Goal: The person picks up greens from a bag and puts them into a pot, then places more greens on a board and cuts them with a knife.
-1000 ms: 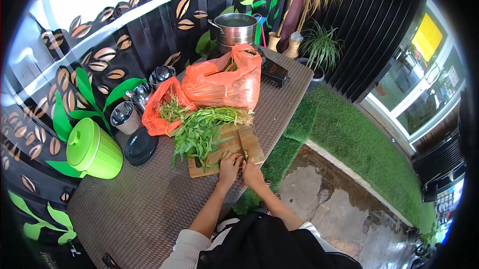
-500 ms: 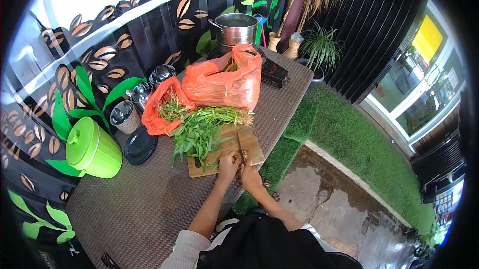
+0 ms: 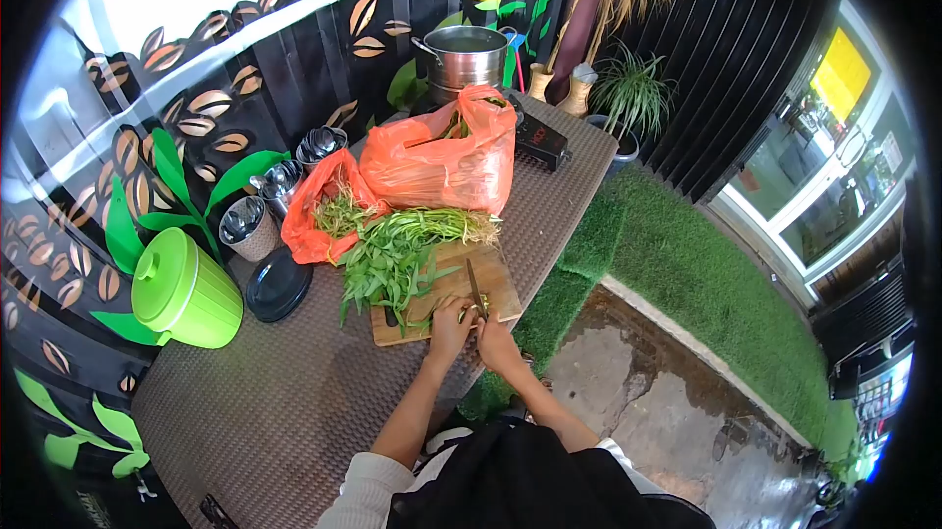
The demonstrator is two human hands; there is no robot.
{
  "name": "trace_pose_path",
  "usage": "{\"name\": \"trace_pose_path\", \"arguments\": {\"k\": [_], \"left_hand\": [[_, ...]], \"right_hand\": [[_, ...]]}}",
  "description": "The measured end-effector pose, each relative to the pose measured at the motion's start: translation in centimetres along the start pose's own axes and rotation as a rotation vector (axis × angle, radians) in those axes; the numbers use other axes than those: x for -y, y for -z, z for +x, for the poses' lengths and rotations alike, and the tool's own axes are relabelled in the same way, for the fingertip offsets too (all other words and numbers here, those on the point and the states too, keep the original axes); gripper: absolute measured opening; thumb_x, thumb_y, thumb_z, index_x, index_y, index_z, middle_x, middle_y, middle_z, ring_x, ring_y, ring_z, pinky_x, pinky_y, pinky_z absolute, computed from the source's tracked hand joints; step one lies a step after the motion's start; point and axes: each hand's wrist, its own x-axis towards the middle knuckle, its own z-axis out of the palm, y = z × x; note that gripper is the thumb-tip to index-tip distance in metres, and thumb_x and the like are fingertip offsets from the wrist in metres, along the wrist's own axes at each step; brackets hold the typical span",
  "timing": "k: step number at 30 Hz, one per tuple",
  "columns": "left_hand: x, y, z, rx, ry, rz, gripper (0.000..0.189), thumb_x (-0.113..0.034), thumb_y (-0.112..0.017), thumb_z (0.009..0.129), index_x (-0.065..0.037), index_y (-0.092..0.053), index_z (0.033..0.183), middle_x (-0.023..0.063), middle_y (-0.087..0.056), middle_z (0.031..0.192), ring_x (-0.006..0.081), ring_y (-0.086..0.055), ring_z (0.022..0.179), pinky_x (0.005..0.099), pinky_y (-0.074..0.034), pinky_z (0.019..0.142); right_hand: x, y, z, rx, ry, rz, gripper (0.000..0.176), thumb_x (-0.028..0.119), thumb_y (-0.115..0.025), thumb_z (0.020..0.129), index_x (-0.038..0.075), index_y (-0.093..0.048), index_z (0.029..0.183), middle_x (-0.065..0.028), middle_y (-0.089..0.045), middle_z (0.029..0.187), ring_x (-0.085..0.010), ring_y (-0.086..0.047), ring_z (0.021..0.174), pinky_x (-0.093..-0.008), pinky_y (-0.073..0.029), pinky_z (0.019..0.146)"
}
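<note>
My right hand (image 3: 498, 345) is closed round the handle of a knife (image 3: 473, 282), whose blade points away from me over a wooden cutting board (image 3: 502, 286). Beside it, my left hand (image 3: 450, 325) is curled, fingertips close to the blade. Pale green bits of stem (image 3: 482, 302) show at those fingertips and against the knife; the fingers hide most of what they pinch. A heap of long-stemmed leafy greens (image 3: 388, 264) covers the board's far left part and spills onto the table.
Orange plastic bags (image 3: 442, 161) with greens stand behind the board on the woven-pattern table (image 3: 324, 392). A steel pot (image 3: 465, 58) and black stove (image 3: 540, 141) are at the far end. Leftward are black plates (image 3: 279, 286), cutlery holders (image 3: 249, 229) and a lime-green lidded bucket (image 3: 186, 289).
The knife has tilted slightly, its blade leaning further left at the tip. My right hand has shifted a little; the left stays almost in place. The whole view has moved slightly.
</note>
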Motion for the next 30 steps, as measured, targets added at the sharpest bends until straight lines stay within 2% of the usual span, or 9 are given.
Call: {"name": "trace_pose_path", "arguments": {"k": [2,5,8,13,20,22,23,25,30], "left_hand": [[0.0,-0.1,-0.1,0.005,0.014,0.003,0.01,-0.002,-0.061,0.077,0.003,-0.062,0.085,0.0151,-0.06,0.085,0.0319,-0.056,0.082,0.0389,-0.046,0.072],[-0.5,0.4,0.0,0.032,0.036,-0.046,0.008,-0.001,-0.061,0.078,0.004,-0.061,0.084,0.0154,-0.06,0.086,0.0309,-0.056,0.081,0.0376,-0.046,0.07],[-0.5,0.4,0.2,0.02,0.027,-0.044,0.008,0.0,-0.06,0.078,0.003,-0.058,0.085,0.0147,-0.059,0.082,0.0294,-0.056,0.078,0.036,-0.046,0.068],[-0.2,0.2,0.0,-0.009,0.025,-0.133,0.017,0.0,-0.058,0.08,0.0,-0.05,0.095,0.0142,-0.054,0.081,0.0285,-0.055,0.075,0.0364,-0.044,0.066],[-0.3,-0.5,0.0,-0.023,-0.003,-0.056,0.017,0.001,-0.059,0.08,-0.001,-0.049,0.094,0.0136,-0.054,0.083,0.0295,-0.054,0.079,0.039,-0.044,0.067],[-0.7,-0.9,0.3,-0.055,-0.03,-0.067,0.017,0.002,-0.061,0.077,-0.002,-0.051,0.091,0.0113,-0.054,0.082,0.0251,-0.052,0.073,0.0363,-0.043,0.066],[-0.8,-0.8,0.3,-0.052,-0.031,-0.068,0.017,0.002,-0.061,0.077,-0.002,-0.051,0.091,0.0113,-0.054,0.082,0.0251,-0.052,0.073,0.0363,-0.043,0.066],[-0.8,-0.6,0.3,0.001,-0.021,-0.076,0.015,0.0,-0.059,0.08,-0.001,-0.048,0.09,0.0142,-0.054,0.083,0.0312,-0.054,0.08,0.0398,-0.044,0.068],[-0.5,-0.7,0.0,0.002,0.018,-0.065,0.014,0.001,-0.059,0.08,-0.001,-0.048,0.089,0.0144,-0.054,0.083,0.0312,-0.054,0.08,0.0401,-0.044,0.067]], "right_hand": [[0.5,-0.2,-0.4,-0.037,0.016,-0.03,0.038,0.029,-0.036,0.096,-0.008,-0.037,0.104,-0.0353,-0.058,0.08,-0.0508,-0.058,0.078,-0.0549,-0.047,0.068],[0.8,-0.2,0.4,0.005,-0.08,-0.054,0.039,0.028,-0.037,0.096,-0.009,-0.037,0.106,-0.0358,-0.058,0.081,-0.0505,-0.058,0.078,-0.0547,-0.047,0.068],[-0.1,-0.3,0.9,0.023,-0.019,0.016,0.038,0.028,-0.038,0.095,-0.008,-0.037,0.107,-0.0344,-0.059,0.08,-0.0497,-0.059,0.078,-0.0546,-0.047,0.068],[1.4,-0.2,-0.3,-0.027,-0.113,-0.133,0.036,0.029,-0.037,0.095,-0.006,-0.039,0.104,-0.0317,-0.06,0.077,-0.0484,-0.06,0.077,-0.0542,-0.048,0.068],[0.3,1.6,0.6,0.031,-0.03,-0.115,0.037,0.031,-0.037,0.095,-0.005,-0.039,0.103,-0.0331,-0.06,0.082,-0.048,-0.061,0.077,-0.0543,-0.049,0.069],[0.4,1.8,0.2,0.042,-0.003,-0.123,0.036,0.03,-0.036,0.096,-0.005,-0.039,0.102,-0.0329,-0.06,0.082,-0.0481,-0.061,0.078,-0.0544,-0.049,0.069],[0.7,1.6,-0.1,0.04,-0.006,-0.121,0.036,0.03,-0.036,0.096,-0.005,-0.039,0.102,-0.0329,-0.06,0.082,-0.0481,-0.061,0.078,-0.0544,-0.049,0.069],[1.2,0.9,-0.4,-0.009,-0.078,-0.173,0.036,0.029,-0.036,0.096,-0.005,-0.039,0.102,-0.0327,-0.06,0.081,-0.0491,-0.06,0.079,-0.0545,-0.049,0.069],[0.3,1.1,0.7,0.024,-0.039,-0.077,0.035,0.029,-0.036,0.096,-0.004,-0.038,0.107,-0.0317,-0.06,0.082,-0.0489,-0.06,0.08,-0.0536,-0.049,0.07]]}}
